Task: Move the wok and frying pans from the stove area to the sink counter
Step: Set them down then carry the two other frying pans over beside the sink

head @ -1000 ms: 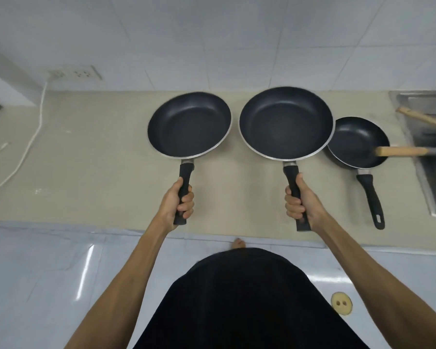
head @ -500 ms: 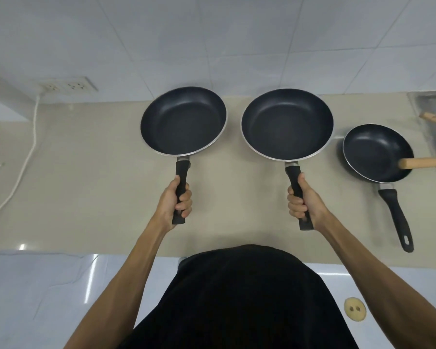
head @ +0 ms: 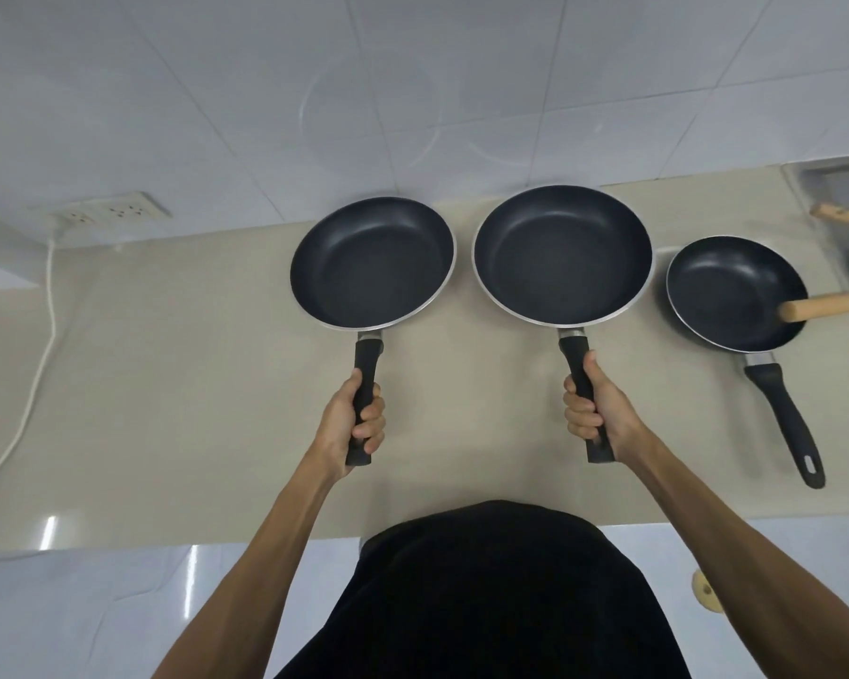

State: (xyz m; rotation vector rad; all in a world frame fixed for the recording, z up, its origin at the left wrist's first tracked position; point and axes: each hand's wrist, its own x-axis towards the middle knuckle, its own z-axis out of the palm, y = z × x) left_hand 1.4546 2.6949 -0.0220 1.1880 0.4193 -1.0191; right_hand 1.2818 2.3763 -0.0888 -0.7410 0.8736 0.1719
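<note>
Two black non-stick frying pans hang side by side over the beige counter [head: 177, 384]. My left hand [head: 351, 423] grips the black handle of the left frying pan [head: 372, 263]. My right hand [head: 596, 414] grips the handle of the larger middle frying pan [head: 562, 254]. A smaller frying pan [head: 733, 291] rests on the counter to the right, its handle pointing toward me. A wooden handle [head: 829, 304] reaches over that small pan's right rim from the right edge of view.
The steel sink [head: 844, 188] shows at the far right edge, with another wooden handle [head: 846, 217] above it. A wall socket [head: 114, 211] and a white cable [head: 35, 379] are at the left. White tiles back the counter.
The view has shifted left and tilted, so the small pan and sink sit farther right. Both held pans stay side by side in my hands over the counter.
</note>
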